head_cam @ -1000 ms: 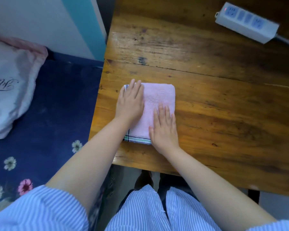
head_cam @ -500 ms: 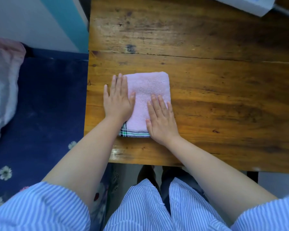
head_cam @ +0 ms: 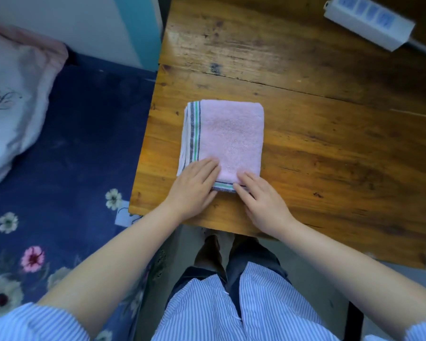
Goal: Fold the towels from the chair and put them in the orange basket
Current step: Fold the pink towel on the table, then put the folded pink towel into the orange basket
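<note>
Pink folded towel sits on our wooden surface. Left hand and right hand press its near edge, grip relaxed, fingers flat.

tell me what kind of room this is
Probably a bedroom at home: a wooden table stands beside a bed with a dark blue floral sheet and a white pillow. A power strip lies on the table.
</note>
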Tool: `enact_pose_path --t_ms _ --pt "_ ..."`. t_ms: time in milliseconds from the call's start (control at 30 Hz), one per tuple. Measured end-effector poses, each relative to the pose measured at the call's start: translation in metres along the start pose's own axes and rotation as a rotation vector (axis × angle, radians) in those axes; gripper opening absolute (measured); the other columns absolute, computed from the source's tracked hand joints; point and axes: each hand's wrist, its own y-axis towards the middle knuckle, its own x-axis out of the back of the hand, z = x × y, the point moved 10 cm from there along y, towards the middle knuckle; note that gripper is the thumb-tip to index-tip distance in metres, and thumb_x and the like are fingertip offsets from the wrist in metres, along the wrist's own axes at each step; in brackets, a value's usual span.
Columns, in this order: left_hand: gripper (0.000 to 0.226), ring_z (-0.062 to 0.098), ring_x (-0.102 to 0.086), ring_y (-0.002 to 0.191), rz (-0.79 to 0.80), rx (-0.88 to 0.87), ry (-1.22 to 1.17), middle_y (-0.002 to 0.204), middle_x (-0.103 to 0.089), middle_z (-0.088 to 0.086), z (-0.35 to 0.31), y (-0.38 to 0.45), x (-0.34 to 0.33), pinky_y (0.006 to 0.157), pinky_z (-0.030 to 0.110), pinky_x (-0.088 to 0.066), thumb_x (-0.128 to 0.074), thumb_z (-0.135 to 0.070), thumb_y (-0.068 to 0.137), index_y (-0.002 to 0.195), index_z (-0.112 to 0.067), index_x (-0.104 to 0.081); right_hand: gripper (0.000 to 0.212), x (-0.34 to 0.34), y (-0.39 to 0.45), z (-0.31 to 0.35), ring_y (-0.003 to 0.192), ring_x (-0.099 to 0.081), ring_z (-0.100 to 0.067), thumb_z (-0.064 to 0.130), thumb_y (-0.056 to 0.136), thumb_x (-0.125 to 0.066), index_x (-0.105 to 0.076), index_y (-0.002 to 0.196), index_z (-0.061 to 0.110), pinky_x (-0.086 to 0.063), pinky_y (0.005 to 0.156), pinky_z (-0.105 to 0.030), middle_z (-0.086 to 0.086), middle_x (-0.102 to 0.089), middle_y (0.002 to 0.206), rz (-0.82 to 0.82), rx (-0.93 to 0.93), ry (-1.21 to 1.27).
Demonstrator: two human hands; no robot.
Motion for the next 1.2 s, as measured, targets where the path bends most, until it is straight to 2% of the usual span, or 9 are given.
enact_pose_path --t_ms 167,300,500,667,733,833,900,1000,1200 --pt "0.045 0.03 -0.069 0.098 0.04 0.052 -0.005 0.105 -0.071 0.015 0.005 0.002 -0.001 0.08 0.041 -0.056 -0.044 -0.017 0.07 0.102 0.002 -0.07 0.022 0.005 0.023 -0.005 0.1 -0.054 -0.033 -0.001 0.08 -0.044 -0.052 0.099 0.006 -0.053 0.069 -0.036 -0.019 -0.068 0.096 -0.09 0.089 -0.093" --pt "0.07 0.028 -0.068 0.1 0.135 0.089 -0.005 0.108 -0.07 0.013 0.006 0.003 -0.007 0.078 0.041 -0.056 -0.088 -0.024 0.04 0.104 0.0 -0.069 0.013 0.004 0.037 -0.003 0.075 -0.064 -0.033 -0.001 0.076 -0.047 -0.052 0.087 0.004 -0.052 0.056 -0.034 -0.017 -0.065 0.078 -0.035 0.155 -0.145" --pt "0.074 0.026 -0.071 0.09 0.033 0.2 -0.033 0.101 -0.072 0.012 0.004 0.003 0.005 0.071 0.035 -0.058 -0.092 -0.016 0.031 0.101 -0.004 -0.069 0.025 0.021 0.056 -0.023 0.055 -0.062 -0.03 0.007 0.062 -0.04 -0.064 0.07 0.002 -0.045 0.033 -0.027 -0.011 -0.065 0.067 0.074 0.112 0.15" --pt "0.041 0.024 -0.069 0.064 -0.154 0.288 -0.176 0.077 -0.071 0.011 0.005 0.001 0.031 0.048 0.022 -0.051 -0.064 -0.001 0.06 0.098 -0.007 -0.049 0.029 0.045 0.064 -0.035 0.062 -0.064 -0.032 0.006 0.062 -0.048 -0.066 0.083 0.0 -0.048 0.048 -0.033 -0.015 -0.066 0.073 0.2 0.139 0.287" --pt "0.053 0.023 -0.069 0.085 -0.065 0.406 -0.175 0.098 -0.07 0.011 0.008 -0.005 0.039 0.058 0.025 -0.053 -0.074 -0.008 0.064 0.113 -0.006 -0.054 0.037 0.061 0.069 -0.034 0.068 -0.064 -0.031 0.016 0.067 -0.04 -0.066 0.088 0.0 -0.05 0.053 -0.033 -0.014 -0.067 0.079 0.198 0.191 0.284" --pt "0.048 0.025 -0.051 0.115 0.05 0.682 -0.354 0.127 -0.054 0.009 0.017 -0.034 0.043 0.082 0.032 -0.042 -0.049 -0.016 0.09 0.136 -0.011 -0.036 0.045 0.088 0.077 -0.017 0.086 -0.064 -0.034 0.021 0.069 -0.042 -0.063 0.1 -0.003 -0.053 0.069 -0.037 -0.018 -0.067 0.096 0.187 0.333 0.251" --pt "0.047 0.029 -0.053 0.111 -0.044 0.812 -0.5 0.123 -0.057 0.011 0.024 -0.06 0.058 0.082 0.033 -0.04 -0.05 -0.016 0.089 0.134 -0.012 -0.039 0.05 0.094 0.08 0.008 0.096 -0.061 -0.034 0.026 0.072 -0.059 -0.057 0.112 -0.004 -0.052 0.078 -0.035 -0.021 -0.064 0.107 0.227 0.496 0.169" --pt "0.043 0.031 -0.057 0.103 -0.193 0.946 -0.609 0.113 -0.063 0.009 0.032 -0.107 0.079 0.081 0.035 -0.044 -0.051 -0.021 0.084 0.126 -0.014 -0.048 0.076 0.09 0.09 0.054 0.084 -0.066 -0.037 0.024 0.052 -0.087 -0.051 0.116 0.001 -0.056 0.064 -0.038 -0.021 -0.065 0.104 0.295 0.635 0.027" --pt "0.044 0.032 -0.056 0.098 -0.194 1.126 -0.609 0.106 -0.063 0.009 0.034 -0.224 0.094 0.073 0.031 -0.038 -0.046 -0.022 0.077 0.12 -0.014 -0.05 0.044 0.07 0.101 0.177 0.106 -0.054 -0.029 0.018 0.084 -0.061 -0.049 0.126 0.011 -0.043 0.075 -0.033 -0.01 -0.053 0.117 0.442 0.678 -0.044"
